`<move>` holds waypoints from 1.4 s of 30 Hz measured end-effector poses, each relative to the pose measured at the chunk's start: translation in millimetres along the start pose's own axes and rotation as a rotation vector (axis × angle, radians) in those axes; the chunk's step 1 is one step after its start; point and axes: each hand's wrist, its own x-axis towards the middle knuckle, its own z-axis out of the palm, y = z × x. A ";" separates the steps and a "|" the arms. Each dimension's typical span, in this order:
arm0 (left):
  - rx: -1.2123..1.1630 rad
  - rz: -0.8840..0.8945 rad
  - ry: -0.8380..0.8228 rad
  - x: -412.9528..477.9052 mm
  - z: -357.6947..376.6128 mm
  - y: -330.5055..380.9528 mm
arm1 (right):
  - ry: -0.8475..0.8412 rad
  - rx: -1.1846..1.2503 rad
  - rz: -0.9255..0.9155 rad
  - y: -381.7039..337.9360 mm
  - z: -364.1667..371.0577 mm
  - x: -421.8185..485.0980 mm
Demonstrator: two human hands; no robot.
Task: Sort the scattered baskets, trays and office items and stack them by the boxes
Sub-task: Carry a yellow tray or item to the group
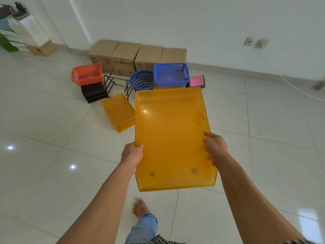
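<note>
Orange tray in carry, left grip and right grip each pinching a side edge; next move likely lowers it squarely onto the stack by the boxes.

Bare office storeroom (tiled floor): 4 cardboard boxes.

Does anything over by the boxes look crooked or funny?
Yes. The red plastic mesh basket sits tilted on the stack of black trays, and the stack of translucent orange trays on the floor lies slanted to the row of cardboard boxes.
</note>
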 end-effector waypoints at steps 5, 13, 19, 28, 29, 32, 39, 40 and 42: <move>0.011 -0.010 -0.004 63.1 -54.4 28.1 | -0.005 -0.012 0.010 -57.9 65.5 26.1; -0.009 -0.002 0.065 147.2 -118.3 71.0 | -0.040 -0.044 -0.031 -146.1 142.3 67.4; -0.052 0.000 0.108 197.3 -148.0 99.8 | -0.091 -0.083 -0.080 -200.9 186.7 112.2; -0.142 -0.123 0.313 252.5 -214.6 137.2 | -0.295 -0.123 -0.173 -296.8 285.5 167.6; -0.161 -0.132 0.331 255.9 -221.4 137.4 | -0.318 -0.146 -0.193 -308.3 296.5 170.7; -0.242 -0.152 0.370 263.5 -240.1 132.1 | -0.384 -0.210 -0.256 -333.9 327.8 176.6; -0.304 -0.196 0.469 295.9 -287.6 119.7 | -0.458 -0.283 -0.251 -368.7 401.3 180.9; -0.312 -0.197 0.472 301.2 -295.2 117.1 | -0.458 -0.295 -0.244 -372.2 412.0 180.2; -0.340 -0.200 0.467 312.1 -312.1 112.8 | -0.460 -0.311 -0.243 -380.0 433.5 178.5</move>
